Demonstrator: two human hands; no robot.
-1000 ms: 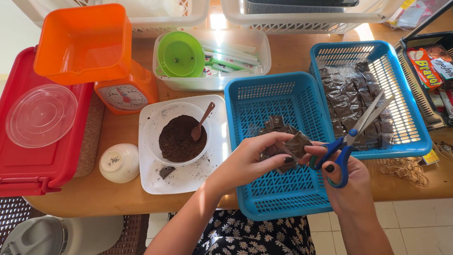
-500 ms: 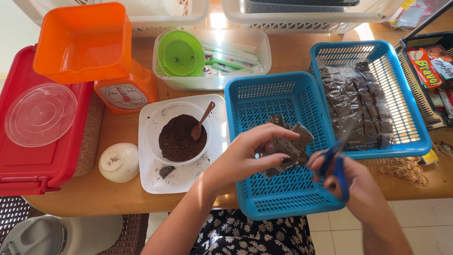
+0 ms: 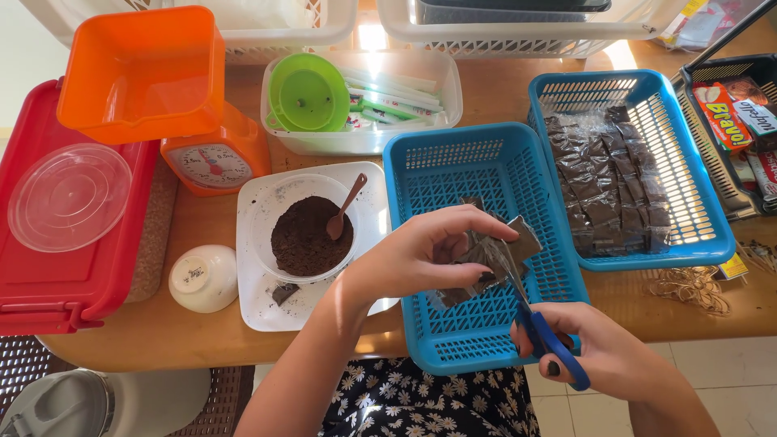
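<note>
My left hand [image 3: 421, 252] holds a small bunch of dark foil sachets [image 3: 491, 257] above a blue plastic basket [image 3: 453, 170]. My right hand [image 3: 605, 356] grips blue-handled scissors [image 3: 544, 332], whose blades point up into the sachets. A second blue basket [image 3: 688, 154] to the right holds several rows of the same dark sachets. Left of the hands, a clear bowl of dark brown powder [image 3: 304, 236] with a brown spoon [image 3: 343, 212] rests on a white square tray [image 3: 267, 311].
An orange kitchen scale [image 3: 212, 162] with an orange tub [image 3: 142, 73] stands at the back left beside a red box [image 3: 48, 299] and clear lid [image 3: 69, 197]. A green funnel [image 3: 306, 93] lies in a clear container. A small white cup [image 3: 202, 277] sits near the table edge.
My right hand swung the scissors from pointing up-right beside the sachets to below them, blades now at the sachets. My left hand stayed over the basket with the sachets.
</note>
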